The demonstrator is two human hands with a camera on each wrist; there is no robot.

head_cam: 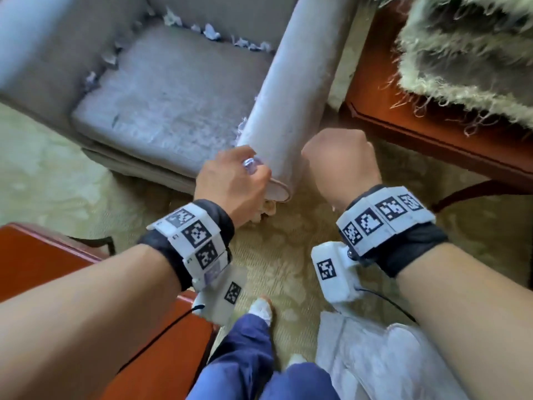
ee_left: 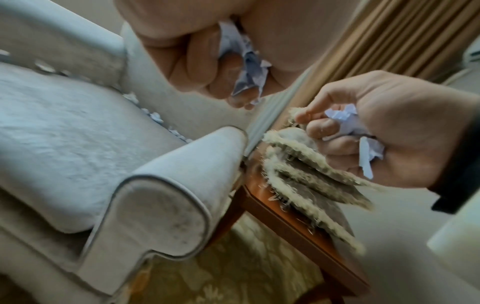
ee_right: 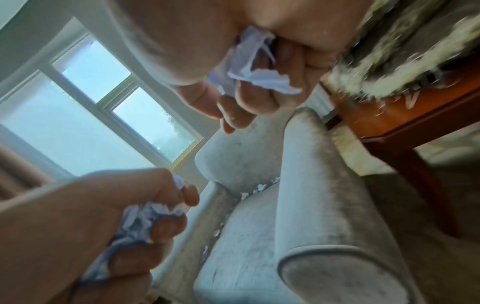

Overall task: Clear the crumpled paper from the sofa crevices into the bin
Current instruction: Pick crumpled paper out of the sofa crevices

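The armchair (head_cam: 173, 105) is wearing a pale grey, velvety cloth with a matt, brushed nap, edged with smooth piping around the rolled armrest (ee_left: 166, 214). White paper scraps (head_cam: 210, 31), creased and matt, are sitting crumpled in its crevices. The left hand (head_cam: 233, 180) is gripping crumpled white paper (ee_left: 246, 67), and the right hand (head_cam: 340, 163) is gripping another crumpled wad (ee_right: 254, 67), both thin and sharply creased. The side table (head_cam: 432, 134) is showing reddish-brown wood with a glossy, smooth finish. On it, a shaggy throw (head_cam: 467, 59) is lying, long-piled and rough. The carpet (head_cam: 52, 180) is looking soft, matt and patterned.
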